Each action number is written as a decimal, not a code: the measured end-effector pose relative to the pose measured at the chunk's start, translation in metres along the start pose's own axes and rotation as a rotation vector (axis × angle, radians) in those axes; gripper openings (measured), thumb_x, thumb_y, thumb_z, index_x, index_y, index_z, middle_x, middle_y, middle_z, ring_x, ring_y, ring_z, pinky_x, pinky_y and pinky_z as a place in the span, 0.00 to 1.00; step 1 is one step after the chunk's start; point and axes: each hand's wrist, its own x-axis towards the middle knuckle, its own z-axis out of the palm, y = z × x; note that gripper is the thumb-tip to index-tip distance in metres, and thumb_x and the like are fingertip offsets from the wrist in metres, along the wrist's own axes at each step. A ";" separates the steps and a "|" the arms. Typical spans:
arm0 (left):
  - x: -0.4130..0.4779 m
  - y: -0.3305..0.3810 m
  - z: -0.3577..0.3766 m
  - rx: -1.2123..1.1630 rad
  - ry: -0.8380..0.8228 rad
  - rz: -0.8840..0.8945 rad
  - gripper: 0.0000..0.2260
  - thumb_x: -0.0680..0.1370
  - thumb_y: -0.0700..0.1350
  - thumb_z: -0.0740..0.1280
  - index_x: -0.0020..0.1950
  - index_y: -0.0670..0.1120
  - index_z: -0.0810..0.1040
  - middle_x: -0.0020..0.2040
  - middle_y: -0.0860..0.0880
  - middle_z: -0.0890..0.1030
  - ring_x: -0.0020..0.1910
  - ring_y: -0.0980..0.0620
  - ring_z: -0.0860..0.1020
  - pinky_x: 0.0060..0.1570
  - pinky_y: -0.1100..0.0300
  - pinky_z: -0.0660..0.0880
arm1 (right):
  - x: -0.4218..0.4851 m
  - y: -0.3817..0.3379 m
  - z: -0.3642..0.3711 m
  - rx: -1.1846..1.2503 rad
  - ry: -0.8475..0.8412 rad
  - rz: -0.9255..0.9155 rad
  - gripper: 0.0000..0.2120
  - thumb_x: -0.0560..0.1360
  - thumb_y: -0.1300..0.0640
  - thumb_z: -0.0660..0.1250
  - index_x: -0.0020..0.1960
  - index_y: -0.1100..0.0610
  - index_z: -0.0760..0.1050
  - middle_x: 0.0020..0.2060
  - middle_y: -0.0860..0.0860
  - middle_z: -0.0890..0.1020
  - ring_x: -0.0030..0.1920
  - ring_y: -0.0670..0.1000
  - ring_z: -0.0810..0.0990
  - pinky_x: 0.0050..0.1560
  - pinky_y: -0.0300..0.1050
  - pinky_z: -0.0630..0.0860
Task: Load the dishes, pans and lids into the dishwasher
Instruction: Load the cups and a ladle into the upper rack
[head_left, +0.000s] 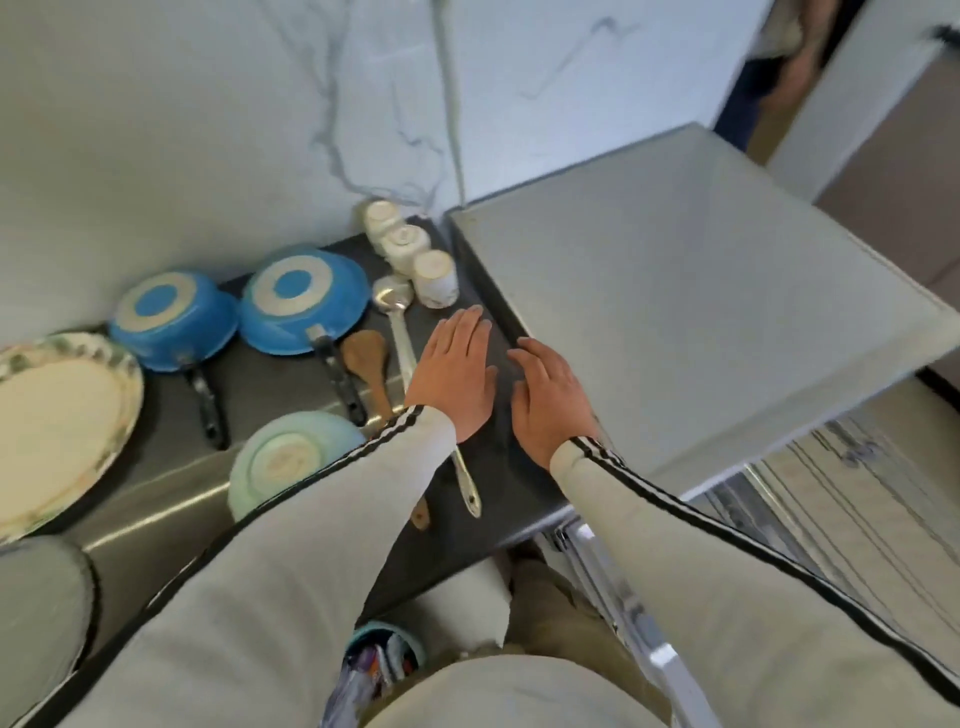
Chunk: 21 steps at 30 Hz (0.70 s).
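Left grip (452, 374) flat over counter (270, 395) | right grip (550, 402) flat beside dishwasher (675, 322) edge

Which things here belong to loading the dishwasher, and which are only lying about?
For the job: two blue pans, oval plate, green bowl, three white cups, dishwasher.

Only lying about: metal spoon, wooden spatula (the task does not name them), bin on the floor.

Bright, even daylight, soft motion blur throughout, wide-angle bowing at the edges
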 end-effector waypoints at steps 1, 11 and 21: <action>0.007 -0.013 -0.002 -0.006 0.012 -0.068 0.28 0.82 0.50 0.58 0.79 0.42 0.55 0.80 0.45 0.55 0.79 0.46 0.52 0.78 0.51 0.49 | 0.018 -0.005 0.006 0.006 -0.018 -0.035 0.20 0.80 0.57 0.61 0.72 0.54 0.69 0.74 0.48 0.67 0.73 0.49 0.65 0.72 0.40 0.58; 0.110 -0.115 -0.016 0.105 -0.063 -0.367 0.34 0.77 0.42 0.69 0.79 0.45 0.56 0.79 0.44 0.56 0.78 0.42 0.55 0.76 0.48 0.57 | 0.174 -0.029 0.058 0.104 -0.171 -0.109 0.36 0.74 0.42 0.70 0.75 0.51 0.58 0.73 0.51 0.66 0.72 0.54 0.66 0.72 0.51 0.67; 0.195 -0.135 -0.033 0.201 -0.363 -0.243 0.39 0.74 0.36 0.71 0.79 0.50 0.55 0.79 0.48 0.57 0.75 0.40 0.59 0.71 0.43 0.65 | 0.227 -0.024 0.080 0.055 -0.258 -0.136 0.36 0.71 0.39 0.71 0.72 0.51 0.61 0.65 0.51 0.72 0.63 0.52 0.73 0.64 0.50 0.72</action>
